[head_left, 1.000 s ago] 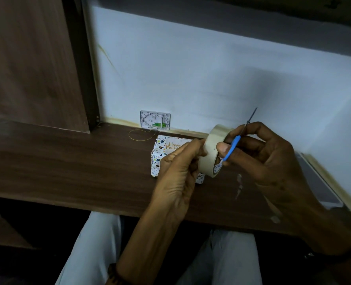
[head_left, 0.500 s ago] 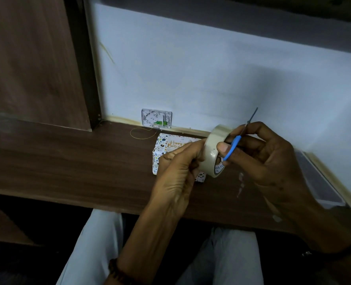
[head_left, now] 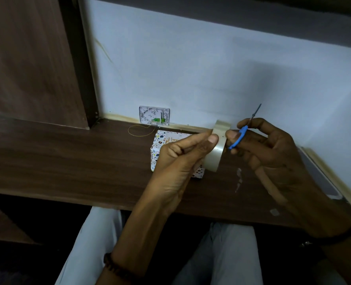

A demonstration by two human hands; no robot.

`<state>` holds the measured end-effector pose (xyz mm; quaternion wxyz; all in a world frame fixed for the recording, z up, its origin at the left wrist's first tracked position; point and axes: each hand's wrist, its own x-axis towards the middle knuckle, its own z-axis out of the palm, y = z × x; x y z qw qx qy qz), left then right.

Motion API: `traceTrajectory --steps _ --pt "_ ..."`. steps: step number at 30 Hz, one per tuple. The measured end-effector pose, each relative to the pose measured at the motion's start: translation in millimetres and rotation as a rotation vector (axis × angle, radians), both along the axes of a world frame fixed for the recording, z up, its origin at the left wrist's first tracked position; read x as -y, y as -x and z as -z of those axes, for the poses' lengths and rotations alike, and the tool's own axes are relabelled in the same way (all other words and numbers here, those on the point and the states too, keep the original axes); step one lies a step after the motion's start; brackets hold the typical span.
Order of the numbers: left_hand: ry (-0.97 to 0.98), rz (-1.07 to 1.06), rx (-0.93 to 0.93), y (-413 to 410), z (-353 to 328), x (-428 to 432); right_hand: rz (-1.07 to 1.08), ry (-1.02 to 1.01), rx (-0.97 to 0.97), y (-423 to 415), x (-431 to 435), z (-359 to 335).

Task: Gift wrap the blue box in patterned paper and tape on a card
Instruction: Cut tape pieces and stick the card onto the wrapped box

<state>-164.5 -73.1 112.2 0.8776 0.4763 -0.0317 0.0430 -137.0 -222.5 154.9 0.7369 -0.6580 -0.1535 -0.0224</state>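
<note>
1. My hands are close together above the bench (head_left: 67,161), with a tape roll (head_left: 215,155) between them.
2. My left hand (head_left: 176,161) pinches the tape roll, thumb flat on its outer band and forefinger along the top; the other fingers are curled in.
3. My right hand (head_left: 273,155) is curled around small scissors (head_left: 239,138) with a blue handle. The thin blades point up and away from me, and my thumb tip rests against the roll's rim.
4. The box (head_left: 160,147), wrapped in patterned paper, lies on the bench just behind my left hand, which hides its right part.
5. A small patterned card (head_left: 154,115) stands against the wall beyond my left hand, well apart from the box.
6. A thin yellow loop (head_left: 138,130) lies on the bench, beyond and left of my left hand.
</note>
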Motion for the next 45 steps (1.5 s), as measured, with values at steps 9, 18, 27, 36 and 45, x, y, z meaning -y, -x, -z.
traceTrajectory --steps 9,18,27,36,45 --pt "0.044 -0.026 -0.128 -21.6 8.2 13.5 0.015 0.112 0.004 -10.3 12.4 4.6" --pt "0.187 -0.122 -0.314 -49.9 4.4 43.9 0.111 0.141 0.084 -23.7 20.2 23.3" --pt "0.220 -0.104 -0.279 -55.8 8.5 48.1 0.141 0.136 0.090 -31.2 26.0 26.7" --pt "0.058 0.048 -0.060 -48.8 16.4 42.1 0.068 -0.049 -0.051 -34.9 35.2 16.9" --pt "-0.087 0.121 0.042 -61.6 28.5 43.1 0.061 -0.073 -0.112 -43.2 48.9 20.8"
